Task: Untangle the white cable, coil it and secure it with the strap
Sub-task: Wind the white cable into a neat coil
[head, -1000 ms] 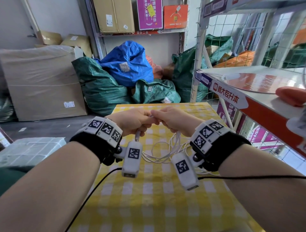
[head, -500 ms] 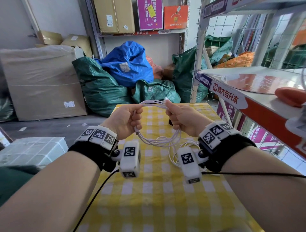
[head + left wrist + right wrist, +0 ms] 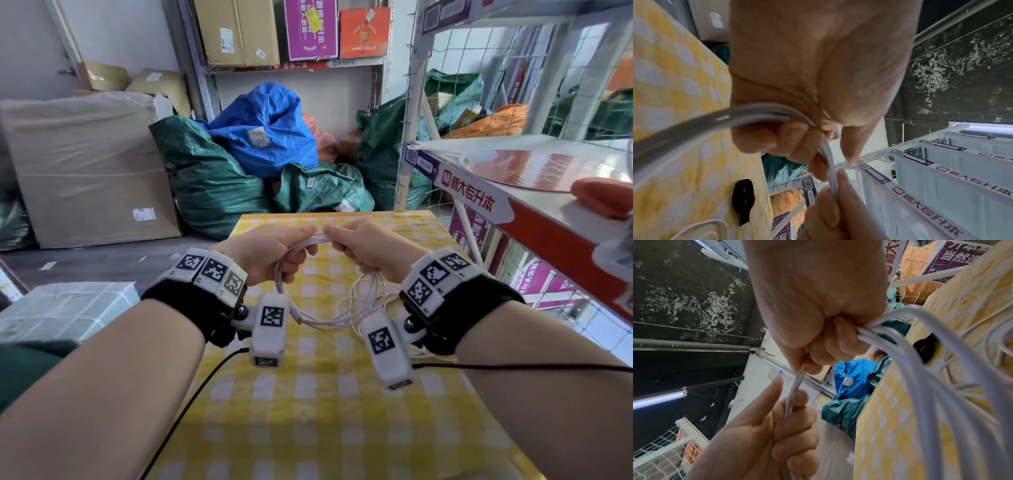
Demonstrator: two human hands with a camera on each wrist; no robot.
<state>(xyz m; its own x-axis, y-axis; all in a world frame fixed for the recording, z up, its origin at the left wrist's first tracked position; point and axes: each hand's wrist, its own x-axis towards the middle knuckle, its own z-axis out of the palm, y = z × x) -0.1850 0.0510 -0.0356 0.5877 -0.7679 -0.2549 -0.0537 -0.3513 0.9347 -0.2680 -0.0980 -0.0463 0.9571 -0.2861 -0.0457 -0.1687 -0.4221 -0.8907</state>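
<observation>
The white cable (image 3: 318, 240) hangs in several loops above the yellow checked table (image 3: 308, 411). My left hand (image 3: 270, 250) grips one side of the bundle with curled fingers, and my right hand (image 3: 363, 246) grips the other side, the two fists close together. Loose loops (image 3: 356, 308) droop below, with a plug end (image 3: 299, 320) dangling near the left wrist camera. In the left wrist view the cable (image 3: 756, 115) runs through my fist, and the black strap (image 3: 743, 199) lies on the cloth. In the right wrist view several strands (image 3: 920, 353) fan out from my fist.
A metal shelf rack (image 3: 513, 192) with a red-fronted shelf stands close on the right. Green and blue sacks (image 3: 260, 137) and a large wrapped carton (image 3: 89, 171) sit beyond the table's far edge. A white parcel (image 3: 65, 308) lies at the left.
My hands came back together at the top of the coil after spreading to draw a loop. Another turn has joined the bundle, which sits a little lower.
</observation>
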